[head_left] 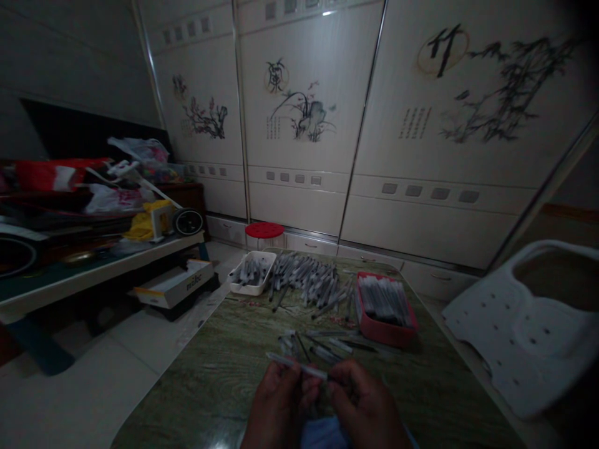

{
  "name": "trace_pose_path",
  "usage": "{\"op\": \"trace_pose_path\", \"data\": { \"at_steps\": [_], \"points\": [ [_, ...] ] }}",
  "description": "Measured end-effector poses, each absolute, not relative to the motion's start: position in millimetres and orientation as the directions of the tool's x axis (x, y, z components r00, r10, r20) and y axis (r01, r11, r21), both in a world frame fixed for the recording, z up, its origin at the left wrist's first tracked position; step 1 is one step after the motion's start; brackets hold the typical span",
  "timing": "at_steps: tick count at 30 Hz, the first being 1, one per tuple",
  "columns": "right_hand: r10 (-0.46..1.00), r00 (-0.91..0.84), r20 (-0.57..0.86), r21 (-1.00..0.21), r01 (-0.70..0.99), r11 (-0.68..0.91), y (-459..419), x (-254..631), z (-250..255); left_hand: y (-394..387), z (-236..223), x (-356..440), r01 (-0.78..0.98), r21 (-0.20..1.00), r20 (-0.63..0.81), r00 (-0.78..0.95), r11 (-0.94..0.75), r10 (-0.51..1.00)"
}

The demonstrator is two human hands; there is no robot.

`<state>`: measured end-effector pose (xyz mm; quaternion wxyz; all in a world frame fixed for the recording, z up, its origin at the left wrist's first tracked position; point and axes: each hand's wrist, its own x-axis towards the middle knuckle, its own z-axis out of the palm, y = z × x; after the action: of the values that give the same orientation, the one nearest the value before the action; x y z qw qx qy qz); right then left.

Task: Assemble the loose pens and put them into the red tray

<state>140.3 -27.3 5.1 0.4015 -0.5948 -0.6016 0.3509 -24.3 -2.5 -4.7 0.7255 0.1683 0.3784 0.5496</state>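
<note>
Near the table's front edge, my left hand [279,393] is closed around a clear pen [306,369] that lies slantwise across the fingers. Its dark right end is pinched by my right hand [358,393], thumb and fingers pressed together. Just beyond my hands lie several loose pens and pen parts [327,349], some dark, some clear. Farther back is a big heap of pens [306,277]. At its left a white tray [253,288] holds more of them, and on the right a red-pink basket [388,332] is packed with clear pens in a row.
All this lies on a green, wood-grained table [219,362]. A white plastic chair [533,330] stands close at the right. To the left are a cluttered bench [93,280] and a shoe box [175,285]. Behind are a red stool [264,230] and sliding wardrobe doors [304,181].
</note>
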Motion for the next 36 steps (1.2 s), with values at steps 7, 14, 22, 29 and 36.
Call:
{"op": "trace_pose_path", "data": {
  "at_steps": [7,14,22,29,36],
  "points": [
    [0.985,0.044,0.165,-0.845,0.522,0.119,-30,138,5,-4,-5,-24,-0.667,0.676,-0.325,0.113,0.314,0.939],
    [0.995,0.075,0.059,-0.961,0.274,0.036,-28,138,0,-5,-3,-25,-0.669,0.679,-0.319,0.101,0.301,0.942],
    [0.995,0.015,-0.102,-0.99,0.093,-0.103,-30,140,-2,-7,-2,-25,-0.664,0.692,-0.277,0.12,0.285,0.953],
    [0.998,0.039,-0.058,-0.967,0.244,-0.066,-34,140,1,-9,-1,-25,-0.623,0.734,-0.252,0.118,0.269,0.96],
    [1.0,0.002,-0.01,-0.932,0.362,-0.01,-39,142,5,-8,-6,-26,-0.613,0.747,-0.226,0.13,0.258,0.965]
  ]
}}
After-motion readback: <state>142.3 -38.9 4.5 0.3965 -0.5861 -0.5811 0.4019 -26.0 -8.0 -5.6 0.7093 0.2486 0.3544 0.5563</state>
